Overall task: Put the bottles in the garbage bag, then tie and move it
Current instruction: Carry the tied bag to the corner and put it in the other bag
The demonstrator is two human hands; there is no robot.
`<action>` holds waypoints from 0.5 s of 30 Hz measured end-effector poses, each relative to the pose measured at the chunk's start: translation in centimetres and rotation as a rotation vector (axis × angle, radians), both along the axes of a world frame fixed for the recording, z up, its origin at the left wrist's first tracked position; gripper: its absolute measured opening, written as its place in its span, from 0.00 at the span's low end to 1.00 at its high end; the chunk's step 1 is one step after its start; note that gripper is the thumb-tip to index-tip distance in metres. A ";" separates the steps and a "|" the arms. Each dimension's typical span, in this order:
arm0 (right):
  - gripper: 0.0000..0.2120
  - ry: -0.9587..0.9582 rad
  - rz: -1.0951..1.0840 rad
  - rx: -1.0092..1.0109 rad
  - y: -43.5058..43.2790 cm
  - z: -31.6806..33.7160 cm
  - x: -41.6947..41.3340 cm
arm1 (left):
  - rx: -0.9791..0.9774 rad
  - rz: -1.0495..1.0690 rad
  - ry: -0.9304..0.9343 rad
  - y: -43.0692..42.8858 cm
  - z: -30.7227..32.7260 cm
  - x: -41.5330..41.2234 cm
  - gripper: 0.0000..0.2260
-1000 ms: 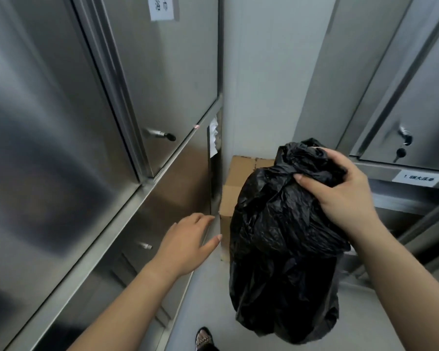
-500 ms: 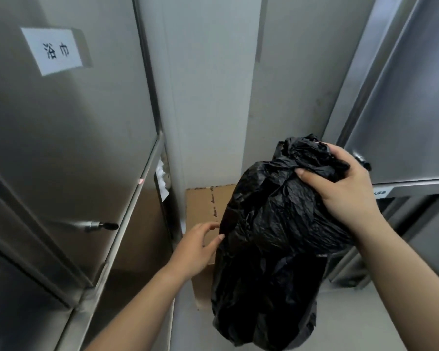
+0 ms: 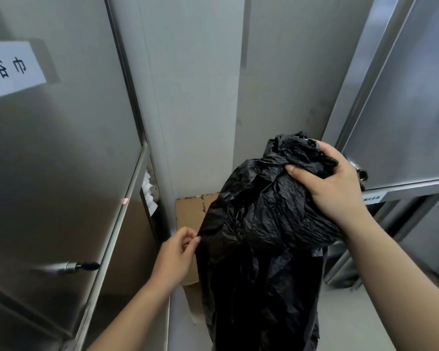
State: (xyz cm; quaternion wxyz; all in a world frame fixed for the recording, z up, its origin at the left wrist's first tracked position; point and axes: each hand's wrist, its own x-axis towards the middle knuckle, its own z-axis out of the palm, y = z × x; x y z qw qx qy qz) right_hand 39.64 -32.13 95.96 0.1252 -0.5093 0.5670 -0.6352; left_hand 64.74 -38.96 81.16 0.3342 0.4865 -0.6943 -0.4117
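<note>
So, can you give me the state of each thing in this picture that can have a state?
Garbage bag: top bunched together, hanging; a knot cannot be seen.
Right hand: grips the bag's bunched top.
Left hand: pinches the bag's left edge.
Left cabinet door: closed, with a key in its lock.
Right cabinet door: closed.
Cardboard box: partly hidden behind the bag; open or closed cannot be told.

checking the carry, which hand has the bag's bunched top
The right hand: it grips the bunched top of the garbage bag, while the left hand only pinches a fold at its side edge.
</note>
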 end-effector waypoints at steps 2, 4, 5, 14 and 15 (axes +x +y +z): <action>0.18 0.005 -0.024 -0.015 -0.4 -0.1 -0.6 | -0.010 0.039 0.053 -0.7 0.2 0.7 0.08; 0.18 0.027 -0.061 -0.019 -0.5 -0.1 -1.6 | 0.030 0.079 0.166 -1.3 0.9 0.9 0.08; 0.18 0.034 -0.079 -0.016 -0.5 -0.1 -2.2 | 0.054 0.093 0.225 -1.5 1.4 0.9 0.08; 0.18 0.058 -0.167 -0.083 -1.6 1.3 -4.2 | -0.045 0.164 0.406 -4.1 7.3 0.8 0.07; 0.18 0.062 -0.169 -0.086 -1.7 1.2 -4.3 | -0.045 0.180 0.415 -4.2 7.7 0.8 0.06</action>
